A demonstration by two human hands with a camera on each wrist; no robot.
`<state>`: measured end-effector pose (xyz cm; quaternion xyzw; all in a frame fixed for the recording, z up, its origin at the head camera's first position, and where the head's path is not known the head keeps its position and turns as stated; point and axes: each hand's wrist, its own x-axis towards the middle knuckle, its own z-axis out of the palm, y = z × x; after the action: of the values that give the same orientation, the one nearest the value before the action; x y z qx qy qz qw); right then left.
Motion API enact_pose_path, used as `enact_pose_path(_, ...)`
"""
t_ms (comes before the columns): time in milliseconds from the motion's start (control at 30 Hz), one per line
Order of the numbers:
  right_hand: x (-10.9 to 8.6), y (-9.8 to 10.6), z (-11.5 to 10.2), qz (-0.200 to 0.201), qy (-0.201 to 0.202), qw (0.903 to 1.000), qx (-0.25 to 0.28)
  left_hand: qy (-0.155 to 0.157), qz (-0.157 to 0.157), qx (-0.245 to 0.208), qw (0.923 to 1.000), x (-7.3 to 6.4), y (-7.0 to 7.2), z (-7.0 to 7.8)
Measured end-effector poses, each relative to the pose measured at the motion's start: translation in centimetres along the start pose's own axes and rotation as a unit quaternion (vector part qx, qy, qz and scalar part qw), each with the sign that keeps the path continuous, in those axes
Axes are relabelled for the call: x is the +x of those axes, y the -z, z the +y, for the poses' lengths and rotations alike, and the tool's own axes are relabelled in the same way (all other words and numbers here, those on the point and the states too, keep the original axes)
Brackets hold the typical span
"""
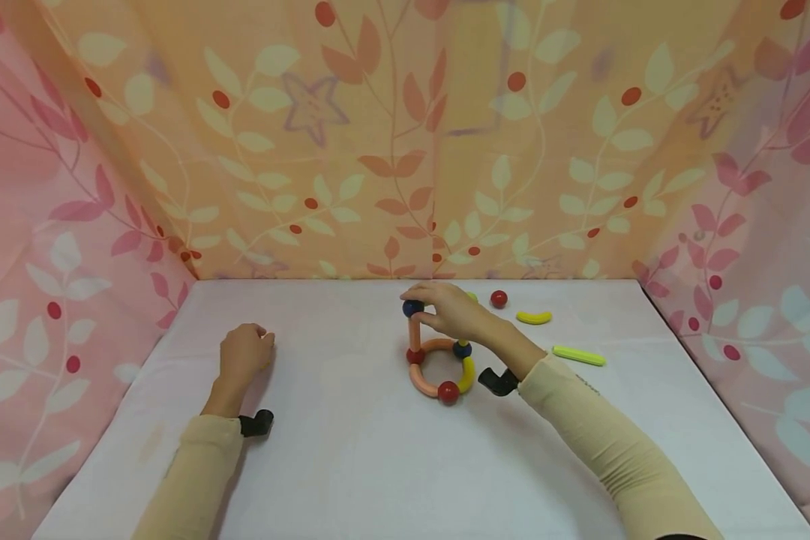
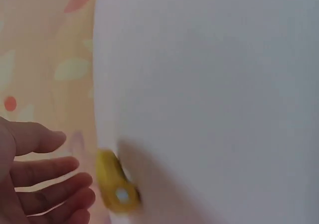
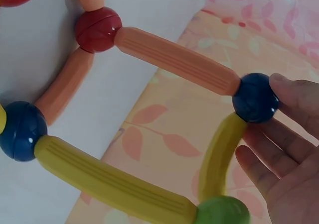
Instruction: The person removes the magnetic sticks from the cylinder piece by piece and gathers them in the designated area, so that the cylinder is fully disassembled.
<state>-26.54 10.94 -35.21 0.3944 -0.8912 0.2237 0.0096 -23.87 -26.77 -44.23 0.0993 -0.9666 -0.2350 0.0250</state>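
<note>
My right hand (image 1: 448,309) pinches a dark blue ball (image 3: 255,98) between thumb and fingers. This ball sits atop an upright orange stick (image 3: 179,60) that rises from a red ball (image 3: 98,29). A curved yellow stick (image 3: 219,157) links the blue ball to a green ball (image 3: 223,212), which tops a second, yellow upright (image 3: 117,176). Below lies a ring of curved sticks joined by balls, with a red ball (image 1: 448,392) at its front. My left hand (image 1: 245,354) is at the left, fingers loosely bent. A blurred yellow piece (image 2: 115,181) with a shiny end is just beyond its fingertips.
To the right of the structure lie a loose red ball (image 1: 499,299), a short curved yellow stick (image 1: 534,318) and a straight yellow-green stick (image 1: 579,355). The white table (image 1: 351,450) is bordered by patterned cloth (image 1: 351,247) at the back and both sides.
</note>
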Motion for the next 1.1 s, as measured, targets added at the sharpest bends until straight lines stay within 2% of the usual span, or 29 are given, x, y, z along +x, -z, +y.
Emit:
enact_pose_path(67,0.0,0.3,0.0,0.004,-0.002,1.0,-0.002,-0.02,0.015,-0.007,0.9997,0.1,-0.3,1.5)
enact_pose_path(167,-0.1,1.1,0.0,0.01,-0.014,0.9998,0.011,-0.049,0.028,-0.046,0.9973,0.1,-0.7,4.1)
enact_pose_path(233,0.0,1.7,0.2,0.016,-0.026,0.9993,0.021,-0.071,0.033,-0.082,0.9936,0.0,-1.1,5.9)
enact_pose_path(300,0.1,2.3,0.5,0.016,-0.042,0.9986,0.027,-0.098,0.035,-0.124,0.9867,-0.2,-1.6,7.8)
enact_pose_path(367,0.4,2.7,1.0,0.012,-0.059,0.9977,0.03,-0.126,0.031,-0.175,0.9761,-0.5,-2.0,9.6)
enact_pose_path(500,0.9,3.1,2.1,-0.013,-0.092,0.9949,0.039,-0.181,0.012,-0.261,0.9481,-1.3,-3.2,13.3)
enact_pose_path(633,1.3,2.7,3.1,-0.036,-0.088,0.9942,0.05,-0.213,-0.012,-0.316,0.9246,-2.3,-4.3,16.2)
enact_pose_path(700,1.3,2.4,3.5,-0.041,-0.075,0.9951,0.051,-0.218,-0.02,-0.33,0.9184,-2.7,-4.8,17.2)
enact_pose_path(833,1.3,1.7,3.8,-0.034,-0.059,0.9963,0.052,-0.223,-0.022,-0.346,0.9111,-3.3,-5.7,18.4)
enact_pose_path(1033,1.2,1.4,3.8,-0.018,-0.072,0.9953,0.062,-0.252,-0.011,-0.366,0.8957,-3.3,-6.9,18.8)
enact_pose_path(1100,1.2,1.3,3.8,-0.018,-0.07,0.9958,0.056,-0.257,-0.004,-0.367,0.8938,-3.3,-7.2,18.8)
